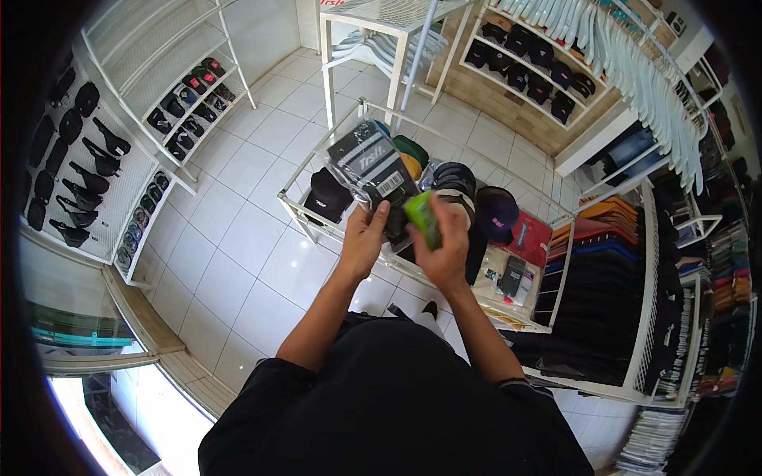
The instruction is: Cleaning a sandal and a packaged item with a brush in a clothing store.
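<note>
My left hand (pixel 364 235) holds the lower end of a clear plastic packet (pixel 372 160) with a dark printed card and a barcode label, thumb on top. Close to its right, my right hand (pixel 443 244) grips a small green object (pixel 424 215), blurred, its kind unclear. Both are above a white metal display rack (pixel 303 229). On the rack, a black cap (pixel 327 195) is left of the packet and a row of caps (pixel 452 178) is behind my right hand. A dark purple cap (pixel 497 214) lies farther right.
Right of the caps are a red packaged garment (pixel 530 238) and a beige packaged one (pixel 497 268). A clothes rail (pixel 649 285) with folded or hanging garments stands at the right. White hangers (pixel 649 89) hang at the upper right. Black bags (pixel 86 184) hang on a left wall panel.
</note>
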`<state>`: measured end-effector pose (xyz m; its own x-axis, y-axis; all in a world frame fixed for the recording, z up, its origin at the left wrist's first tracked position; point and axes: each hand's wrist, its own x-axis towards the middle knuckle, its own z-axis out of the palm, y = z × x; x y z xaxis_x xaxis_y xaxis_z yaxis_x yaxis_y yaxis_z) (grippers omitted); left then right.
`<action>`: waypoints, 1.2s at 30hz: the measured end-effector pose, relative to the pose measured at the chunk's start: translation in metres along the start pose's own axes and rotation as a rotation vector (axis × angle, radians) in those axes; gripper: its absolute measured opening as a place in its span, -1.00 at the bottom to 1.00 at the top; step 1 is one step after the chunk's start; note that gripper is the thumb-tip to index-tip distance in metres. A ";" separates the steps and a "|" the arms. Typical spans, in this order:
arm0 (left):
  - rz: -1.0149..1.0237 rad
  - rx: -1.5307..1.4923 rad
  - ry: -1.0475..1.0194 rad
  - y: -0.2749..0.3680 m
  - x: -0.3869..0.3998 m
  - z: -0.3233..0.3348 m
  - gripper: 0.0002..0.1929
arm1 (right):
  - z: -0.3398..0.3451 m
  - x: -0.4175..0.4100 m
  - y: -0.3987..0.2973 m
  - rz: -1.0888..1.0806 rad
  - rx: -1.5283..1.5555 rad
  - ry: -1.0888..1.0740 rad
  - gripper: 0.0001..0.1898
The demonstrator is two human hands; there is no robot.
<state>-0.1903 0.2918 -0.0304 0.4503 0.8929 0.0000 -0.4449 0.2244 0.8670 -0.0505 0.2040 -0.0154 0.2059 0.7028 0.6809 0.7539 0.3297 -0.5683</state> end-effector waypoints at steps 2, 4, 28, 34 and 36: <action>0.065 0.010 -0.001 0.001 0.000 -0.003 -0.67 | -0.002 0.005 0.027 0.305 -0.155 0.149 -0.39; 0.044 0.003 0.032 0.005 -0.001 -0.003 -0.68 | -0.008 0.007 0.020 0.259 -0.132 0.193 -0.39; -0.039 0.269 -0.149 0.006 -0.005 -0.033 -0.54 | 0.007 0.070 -0.010 -0.144 0.073 -0.229 -0.42; -0.050 0.007 0.049 0.016 -0.005 -0.045 -0.58 | -0.001 -0.018 -0.010 0.085 0.148 -0.291 -0.44; 0.039 0.028 -0.014 0.010 -0.002 -0.047 -0.54 | 0.000 -0.010 -0.002 0.147 0.041 -0.107 -0.45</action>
<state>-0.2321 0.3104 -0.0451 0.4434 0.8954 0.0410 -0.4405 0.1779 0.8799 -0.0536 0.1962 -0.0208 0.2426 0.8078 0.5373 0.6941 0.2424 -0.6778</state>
